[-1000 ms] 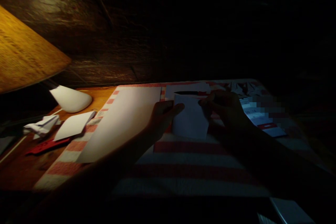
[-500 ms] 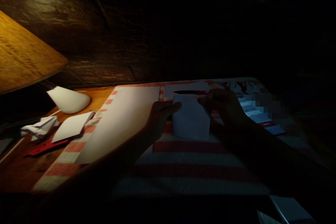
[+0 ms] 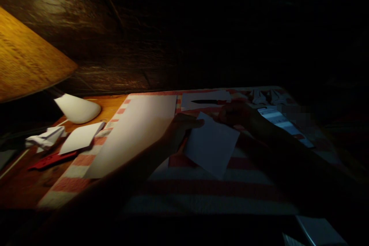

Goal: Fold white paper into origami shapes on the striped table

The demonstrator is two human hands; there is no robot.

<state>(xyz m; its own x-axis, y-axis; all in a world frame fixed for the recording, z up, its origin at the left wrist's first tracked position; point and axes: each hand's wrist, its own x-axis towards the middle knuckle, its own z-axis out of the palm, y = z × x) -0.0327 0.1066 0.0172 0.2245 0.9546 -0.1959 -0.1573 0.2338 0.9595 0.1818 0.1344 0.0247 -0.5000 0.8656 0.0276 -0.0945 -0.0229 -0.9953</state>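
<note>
A small white sheet of paper (image 3: 213,146) is tilted corner-up above the striped cloth. My left hand (image 3: 184,125) grips its upper left side, thumb on top. My right hand (image 3: 235,114) is curled just beyond the paper's upper right edge. Darkness hides its fingertips, and I cannot tell whether they touch the paper. Behind the hands, a knife (image 3: 209,102) with a dark blade and red handle lies on another white sheet (image 3: 188,96). A large white sheet (image 3: 138,130) is spread left of my left hand.
A lamp with a yellow shade (image 3: 31,61) and white base (image 3: 79,108) stands left. Near it are a folded paper shape (image 3: 47,137), a white paper piece (image 3: 82,137) and a red object (image 3: 52,160). A lit phone (image 3: 284,125) and dim folded shapes (image 3: 266,96) are right.
The small paper has turned from nearly upright to corner-up and come slightly lower. My right hand has moved a little down and off the paper's top right corner.
</note>
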